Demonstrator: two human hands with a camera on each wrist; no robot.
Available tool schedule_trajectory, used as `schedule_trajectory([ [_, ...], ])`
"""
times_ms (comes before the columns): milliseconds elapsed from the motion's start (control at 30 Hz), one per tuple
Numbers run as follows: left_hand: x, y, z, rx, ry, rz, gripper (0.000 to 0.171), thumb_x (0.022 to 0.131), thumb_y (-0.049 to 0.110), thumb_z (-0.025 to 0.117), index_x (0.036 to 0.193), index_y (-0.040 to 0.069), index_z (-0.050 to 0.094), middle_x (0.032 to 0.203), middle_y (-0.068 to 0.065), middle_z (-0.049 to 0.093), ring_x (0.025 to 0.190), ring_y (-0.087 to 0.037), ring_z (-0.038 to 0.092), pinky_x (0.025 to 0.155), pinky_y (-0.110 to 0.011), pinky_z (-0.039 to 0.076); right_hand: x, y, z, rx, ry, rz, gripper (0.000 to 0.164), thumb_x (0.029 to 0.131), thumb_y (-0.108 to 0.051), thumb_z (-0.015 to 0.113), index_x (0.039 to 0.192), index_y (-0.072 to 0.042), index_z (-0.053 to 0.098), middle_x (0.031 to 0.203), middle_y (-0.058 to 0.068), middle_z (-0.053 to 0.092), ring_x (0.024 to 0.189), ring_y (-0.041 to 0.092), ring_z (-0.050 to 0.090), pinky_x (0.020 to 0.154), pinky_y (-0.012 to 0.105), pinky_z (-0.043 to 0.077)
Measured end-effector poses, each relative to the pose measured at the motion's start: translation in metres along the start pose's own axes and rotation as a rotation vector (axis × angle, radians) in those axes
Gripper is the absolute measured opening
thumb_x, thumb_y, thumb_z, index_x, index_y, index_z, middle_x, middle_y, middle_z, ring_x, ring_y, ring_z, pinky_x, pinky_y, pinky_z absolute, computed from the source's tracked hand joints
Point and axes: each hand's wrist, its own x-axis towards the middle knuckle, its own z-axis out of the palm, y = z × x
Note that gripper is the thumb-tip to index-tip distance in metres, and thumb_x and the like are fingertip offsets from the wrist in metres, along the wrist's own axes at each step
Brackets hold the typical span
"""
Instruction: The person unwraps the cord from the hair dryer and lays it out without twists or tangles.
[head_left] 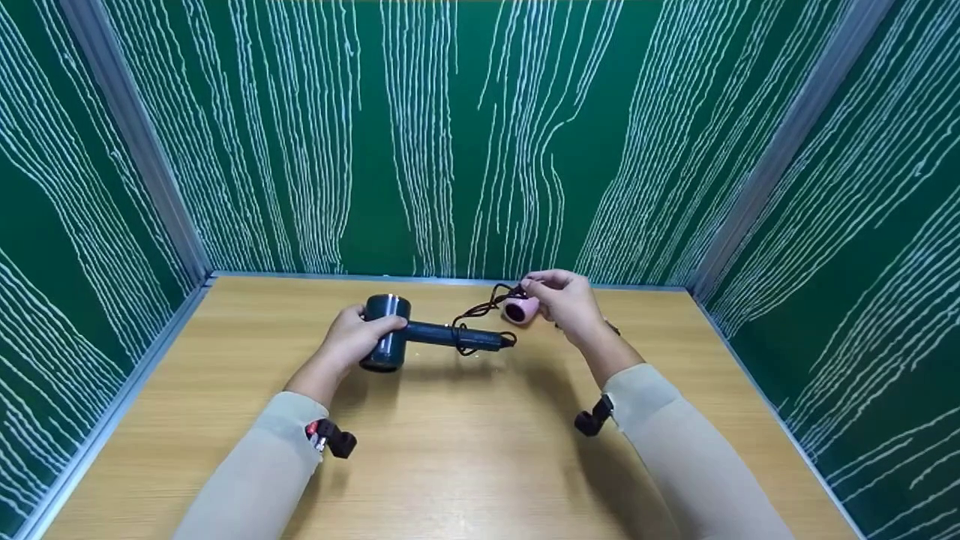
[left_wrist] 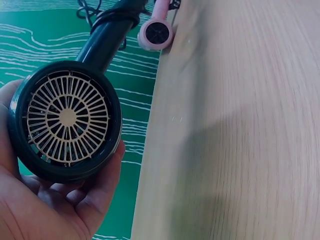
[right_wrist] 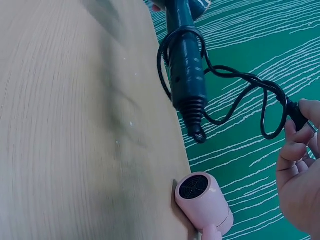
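Observation:
My left hand (head_left: 352, 337) grips a dark teal hair dryer (head_left: 450, 335) round its barrel, holding it above the table with the handle pointing right. In the left wrist view the round rear grille (left_wrist: 67, 117) faces the camera. A black power cord (right_wrist: 235, 75) winds loosely round the handle and runs in loops to my right hand (head_left: 566, 300). There the thumb and fingers pinch the black plug (right_wrist: 297, 116) at the cord's end. Behind the cord a smaller pink hair dryer (head_left: 519, 310) lies on the table, partly hidden by the right hand in the head view.
The wooden table (head_left: 465, 450) is bounded by green walls (head_left: 375, 135) with wavy white lines, joined by grey metal posts (head_left: 135, 120). A low metal edge (head_left: 435, 280) runs along the table's back. Small black wrist mounts (head_left: 589, 421) stick out from the sleeves.

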Motion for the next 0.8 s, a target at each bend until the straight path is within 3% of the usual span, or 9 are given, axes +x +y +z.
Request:
schedule_trajectory([
  [333,0.002,-0.002,0.0,-0.006,0.071,-0.034,0.096,0.101,0.049,0.08,0.172,0.004,0.034,0.167,-0.024,0.054,0.148,-0.038,0.06,0.131,-0.056,0.048,-0.005,-0.009,0.001,0.016,0.016,0.049,0.031,0.104,-0.028,0.085,0.13,-0.012,0.08,0.123,0.006,0.078,0.093,0.014,0.07,0.075,0.022,0.062],
  [800,0.003,-0.001,-0.003,-0.039,0.17,-0.041,0.108,0.1,0.057,0.079,0.177,0.005,0.024,0.175,-0.022,0.045,0.155,-0.038,0.054,0.134,-0.057,0.045,-0.012,-0.013,0.003,0.095,-0.026,0.013,0.02,0.106,-0.022,0.082,0.122,-0.01,0.082,0.103,0.001,0.079,0.071,0.012,0.058,0.062,0.021,0.052],
])
